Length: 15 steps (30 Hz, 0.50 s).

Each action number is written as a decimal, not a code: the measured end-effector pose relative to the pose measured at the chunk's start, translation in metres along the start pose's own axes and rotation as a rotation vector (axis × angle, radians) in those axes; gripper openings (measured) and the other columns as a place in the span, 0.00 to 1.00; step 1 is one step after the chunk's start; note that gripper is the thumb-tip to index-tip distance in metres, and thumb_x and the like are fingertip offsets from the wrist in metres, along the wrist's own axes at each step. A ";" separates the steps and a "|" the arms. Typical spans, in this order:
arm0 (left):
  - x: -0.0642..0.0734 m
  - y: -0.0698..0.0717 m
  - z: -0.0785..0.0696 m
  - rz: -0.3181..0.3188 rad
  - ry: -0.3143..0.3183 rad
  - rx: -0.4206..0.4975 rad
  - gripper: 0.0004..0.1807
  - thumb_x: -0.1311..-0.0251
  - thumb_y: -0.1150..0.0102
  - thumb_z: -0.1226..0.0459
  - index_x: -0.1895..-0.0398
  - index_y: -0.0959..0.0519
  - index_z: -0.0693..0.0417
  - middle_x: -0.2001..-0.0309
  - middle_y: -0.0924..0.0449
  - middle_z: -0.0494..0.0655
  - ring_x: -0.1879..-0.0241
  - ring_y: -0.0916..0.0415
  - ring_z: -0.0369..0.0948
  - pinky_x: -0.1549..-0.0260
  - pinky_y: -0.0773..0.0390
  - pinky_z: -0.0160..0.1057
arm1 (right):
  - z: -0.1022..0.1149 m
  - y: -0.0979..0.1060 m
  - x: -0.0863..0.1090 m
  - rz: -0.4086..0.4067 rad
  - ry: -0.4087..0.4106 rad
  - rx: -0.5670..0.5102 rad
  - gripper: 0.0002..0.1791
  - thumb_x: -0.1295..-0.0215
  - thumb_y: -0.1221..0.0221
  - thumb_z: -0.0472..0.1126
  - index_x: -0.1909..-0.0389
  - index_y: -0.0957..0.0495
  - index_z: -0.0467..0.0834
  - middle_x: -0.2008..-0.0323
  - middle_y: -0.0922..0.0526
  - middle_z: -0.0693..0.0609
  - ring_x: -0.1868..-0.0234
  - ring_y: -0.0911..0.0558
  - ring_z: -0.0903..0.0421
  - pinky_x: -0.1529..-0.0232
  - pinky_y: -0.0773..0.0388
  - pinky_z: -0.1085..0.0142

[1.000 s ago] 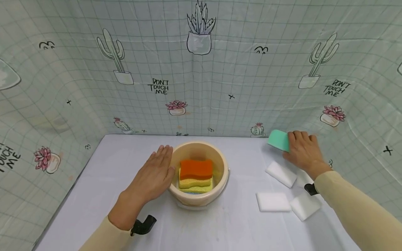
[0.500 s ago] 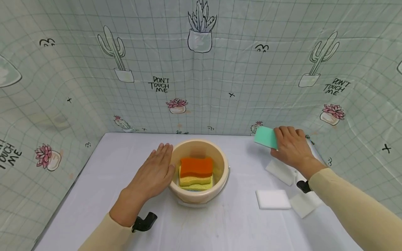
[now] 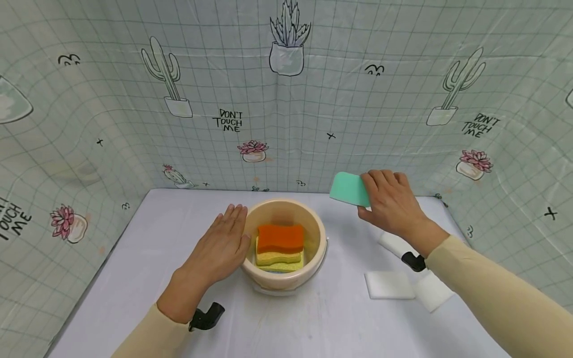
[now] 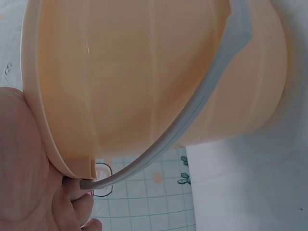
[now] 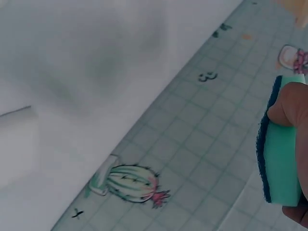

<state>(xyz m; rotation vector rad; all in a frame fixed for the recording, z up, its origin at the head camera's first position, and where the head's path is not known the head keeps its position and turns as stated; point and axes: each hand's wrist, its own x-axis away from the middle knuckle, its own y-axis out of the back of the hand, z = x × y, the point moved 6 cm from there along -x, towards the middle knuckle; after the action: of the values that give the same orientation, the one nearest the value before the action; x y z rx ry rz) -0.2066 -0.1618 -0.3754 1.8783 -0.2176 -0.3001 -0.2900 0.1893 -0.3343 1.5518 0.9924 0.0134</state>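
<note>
A cream bucket (image 3: 283,284) stands mid-table in the head view, its grey handle (image 4: 185,118) hanging down its side in the left wrist view. Inside it lie an orange sponge (image 3: 280,239) and yellow sponges (image 3: 274,258) in a stack, with a bit of blue below. My left hand (image 3: 218,248) rests against the bucket's left rim, its fingers straight. My right hand (image 3: 390,203) pinches a green sponge (image 3: 349,189) above the table, right of the bucket. In the right wrist view that sponge has a dark scouring layer, with the thumb pressed on its side.
Several white sponge blocks (image 3: 389,285) lie on the white table (image 3: 322,328) at the right, partly hidden by the right forearm. A grid-patterned cloth (image 3: 313,99) with cactus drawings hangs behind the table and along both sides.
My right hand has carried the green sponge leftward, from above the white blocks towards the bucket. The left hand stays at the rim.
</note>
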 end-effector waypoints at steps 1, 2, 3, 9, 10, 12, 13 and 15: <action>0.000 0.000 0.000 0.001 0.001 -0.001 0.35 0.20 0.58 0.56 0.17 0.46 0.68 0.17 0.45 0.62 0.16 0.52 0.57 0.18 0.49 0.59 | 0.005 0.005 -0.005 -0.016 0.005 -0.013 0.39 0.50 0.25 0.50 0.42 0.27 0.34 0.48 0.20 0.37 0.47 0.21 0.36 0.52 0.24 0.41; 0.000 0.000 0.000 0.002 0.003 -0.001 0.36 0.20 0.58 0.56 0.17 0.46 0.67 0.17 0.45 0.62 0.16 0.53 0.57 0.18 0.50 0.58 | 0.011 0.010 -0.011 -0.028 0.009 -0.025 0.39 0.50 0.25 0.51 0.42 0.27 0.34 0.49 0.20 0.37 0.48 0.21 0.36 0.52 0.25 0.41; 0.000 0.000 0.000 0.002 0.003 -0.003 0.36 0.19 0.59 0.56 0.17 0.46 0.67 0.17 0.45 0.62 0.16 0.53 0.57 0.18 0.50 0.58 | 0.017 0.015 -0.016 -0.034 0.011 -0.040 0.39 0.50 0.26 0.51 0.42 0.27 0.34 0.48 0.20 0.37 0.48 0.21 0.36 0.52 0.25 0.42; 0.000 0.000 -0.001 0.003 -0.004 -0.005 0.35 0.19 0.59 0.56 0.17 0.46 0.68 0.17 0.45 0.63 0.16 0.53 0.57 0.18 0.49 0.59 | 0.061 0.032 -0.044 0.009 0.019 -0.137 0.38 0.44 0.29 0.56 0.38 0.27 0.37 0.44 0.20 0.39 0.43 0.22 0.38 0.47 0.25 0.44; 0.000 0.000 -0.001 0.004 -0.005 -0.004 0.35 0.19 0.59 0.56 0.17 0.46 0.68 0.17 0.45 0.63 0.16 0.53 0.57 0.18 0.49 0.59 | 0.069 0.033 -0.048 0.026 0.028 -0.152 0.38 0.42 0.30 0.56 0.37 0.27 0.37 0.43 0.20 0.40 0.42 0.23 0.39 0.47 0.25 0.44; 0.000 0.000 -0.001 0.007 -0.003 -0.001 0.35 0.19 0.59 0.56 0.17 0.46 0.68 0.17 0.46 0.63 0.16 0.53 0.57 0.18 0.49 0.59 | 0.084 0.032 -0.053 0.064 0.046 -0.184 0.38 0.40 0.32 0.58 0.36 0.27 0.38 0.41 0.20 0.41 0.41 0.23 0.41 0.45 0.26 0.45; 0.000 0.000 -0.001 0.008 -0.002 -0.001 0.35 0.19 0.59 0.56 0.17 0.46 0.68 0.17 0.46 0.63 0.16 0.53 0.57 0.18 0.50 0.58 | 0.091 0.030 -0.055 0.083 0.058 -0.196 0.39 0.40 0.32 0.59 0.35 0.27 0.38 0.40 0.20 0.42 0.40 0.24 0.41 0.44 0.25 0.46; 0.000 0.000 -0.002 0.012 0.000 -0.002 0.35 0.19 0.59 0.56 0.17 0.46 0.68 0.17 0.46 0.63 0.16 0.53 0.57 0.17 0.50 0.58 | 0.104 0.026 -0.058 0.125 0.080 -0.213 0.39 0.38 0.34 0.60 0.33 0.27 0.39 0.39 0.20 0.43 0.39 0.24 0.43 0.43 0.26 0.47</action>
<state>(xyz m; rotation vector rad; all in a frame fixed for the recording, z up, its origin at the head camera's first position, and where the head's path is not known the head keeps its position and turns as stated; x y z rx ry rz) -0.2061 -0.1602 -0.3753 1.8747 -0.2286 -0.2919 -0.2568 0.0739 -0.3112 1.4229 0.9239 0.2629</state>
